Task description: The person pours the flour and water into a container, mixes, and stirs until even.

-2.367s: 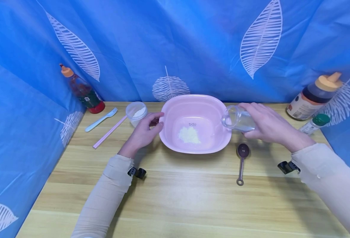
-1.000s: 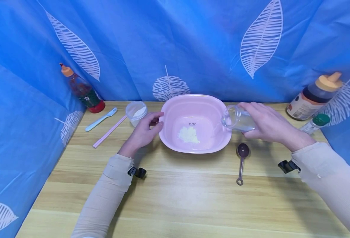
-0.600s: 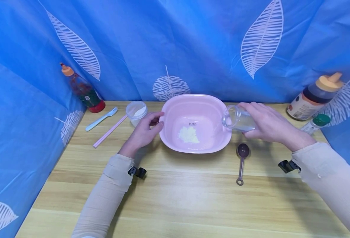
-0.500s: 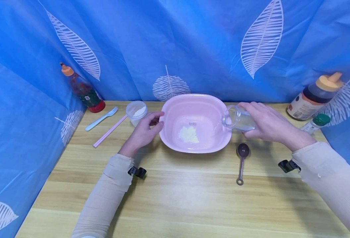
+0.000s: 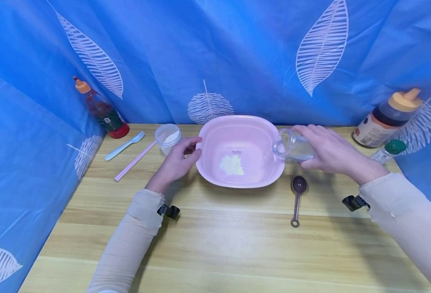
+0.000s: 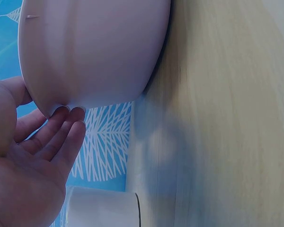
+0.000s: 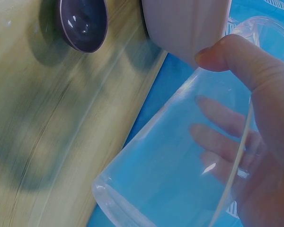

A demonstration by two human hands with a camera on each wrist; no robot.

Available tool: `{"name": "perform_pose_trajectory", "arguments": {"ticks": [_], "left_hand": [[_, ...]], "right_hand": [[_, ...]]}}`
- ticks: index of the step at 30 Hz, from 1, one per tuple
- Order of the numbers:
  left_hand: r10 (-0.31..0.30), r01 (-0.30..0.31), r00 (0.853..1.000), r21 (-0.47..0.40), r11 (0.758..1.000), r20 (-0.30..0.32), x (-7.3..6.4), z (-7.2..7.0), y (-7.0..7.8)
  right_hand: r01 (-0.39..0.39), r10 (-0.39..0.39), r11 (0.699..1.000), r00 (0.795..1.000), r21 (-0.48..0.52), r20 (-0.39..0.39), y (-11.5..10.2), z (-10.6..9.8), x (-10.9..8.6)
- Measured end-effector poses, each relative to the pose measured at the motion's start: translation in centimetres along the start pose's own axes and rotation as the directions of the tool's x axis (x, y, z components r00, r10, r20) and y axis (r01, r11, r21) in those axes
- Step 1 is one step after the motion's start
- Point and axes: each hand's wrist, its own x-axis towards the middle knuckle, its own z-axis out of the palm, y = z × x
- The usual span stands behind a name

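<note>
A pink basin [image 5: 237,129] marked "bdo" stands mid-table, a patch of white powder [image 5: 231,165] on its floor. My left hand [image 5: 179,162] pinches its left rim; in the left wrist view the thumb is on one side of the rim and the fingertips [image 6: 77,112] on the outer wall. My right hand [image 5: 327,150] grips a clear jar [image 5: 297,147] tilted on its side, mouth over the basin's right rim. Clear liquid lies in the jar, and a faint wet streak shows inside the basin below the mouth. The right wrist view shows fingers through the jar's clear wall.
A brown measuring spoon [image 5: 298,195] lies right of the basin. To the left are a tub of white powder [image 5: 168,139], pink chopsticks [image 5: 135,162], a light-blue fork [image 5: 124,146] and a red sauce bottle [image 5: 105,112]. A dark sauce bottle [image 5: 382,122] and a green-capped shaker [image 5: 388,151] stand at right.
Both hands, the basin and the tilted jar stay almost in place. The right edge of the white powder patch has drawn in slightly.
</note>
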Motion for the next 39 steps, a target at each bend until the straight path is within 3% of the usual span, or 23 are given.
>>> {"name": "perform_pose_trajectory", "arguments": {"ticks": [39], "left_hand": [[0.0, 0.0, 1.0, 0.014, 1.0, 0.007, 0.04, -0.23, -0.08]], "right_hand": [[-0.016, 0.017, 0.999, 0.999, -0.028, 0.04, -0.22, -0.39, 0.5]]}}
